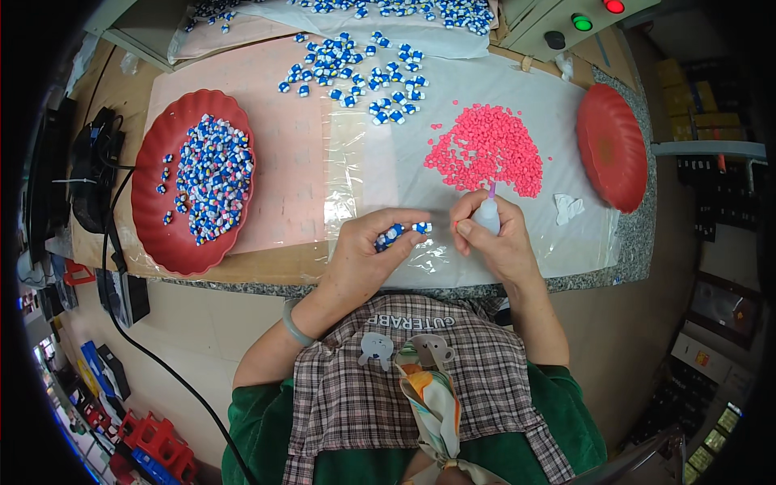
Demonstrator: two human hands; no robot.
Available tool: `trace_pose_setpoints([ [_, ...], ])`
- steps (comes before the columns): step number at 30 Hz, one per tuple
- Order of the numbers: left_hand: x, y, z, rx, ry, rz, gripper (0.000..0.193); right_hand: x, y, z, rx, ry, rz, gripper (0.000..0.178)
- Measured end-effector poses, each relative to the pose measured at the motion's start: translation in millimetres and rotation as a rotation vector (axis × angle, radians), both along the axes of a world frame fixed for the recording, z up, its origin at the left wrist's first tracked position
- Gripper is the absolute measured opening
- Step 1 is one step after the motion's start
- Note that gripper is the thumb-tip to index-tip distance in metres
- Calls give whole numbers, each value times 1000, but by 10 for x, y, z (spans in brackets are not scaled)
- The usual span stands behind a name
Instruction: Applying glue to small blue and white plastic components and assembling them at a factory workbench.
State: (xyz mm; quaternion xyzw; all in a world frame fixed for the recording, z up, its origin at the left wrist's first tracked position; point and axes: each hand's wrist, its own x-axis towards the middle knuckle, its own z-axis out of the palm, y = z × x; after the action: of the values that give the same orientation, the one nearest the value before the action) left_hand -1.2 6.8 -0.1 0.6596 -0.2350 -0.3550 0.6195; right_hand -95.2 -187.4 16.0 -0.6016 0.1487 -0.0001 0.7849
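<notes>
My left hand [356,257] is closed, with a small blue-and-white piece [422,228] pinched between thumb and forefinger. More blue-and-white pieces [389,237] lie in the curl of its fingers. Just to the right, my right hand [511,249] grips a small white squeeze bottle [487,215]. Its thin purple tip points away from me, at the near edge of a pile of tiny pink pieces [513,145]. A pinkish-orange speck shows by the right fingertips; what it is I cannot tell. The two hands are close together but apart.
On the left, a red scalloped tray [145,194] holds many blue-and-white pieces. Loose blue-and-white pieces [335,61] spread at the far middle. Another red tray [612,149] stands at the right, near a crumpled white tissue [568,208]. A grey box with lit buttons [566,24] is behind.
</notes>
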Motion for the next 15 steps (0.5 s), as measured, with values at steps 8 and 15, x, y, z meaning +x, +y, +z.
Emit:
trace_pose_setpoints([
  [8,-8,-34,43,-17,-269,8,23,32,118,10,-405,-38,72,8],
  [15,-10,-40,75,-8,-338,3,20,79,159,58,-633,-63,91,12],
])
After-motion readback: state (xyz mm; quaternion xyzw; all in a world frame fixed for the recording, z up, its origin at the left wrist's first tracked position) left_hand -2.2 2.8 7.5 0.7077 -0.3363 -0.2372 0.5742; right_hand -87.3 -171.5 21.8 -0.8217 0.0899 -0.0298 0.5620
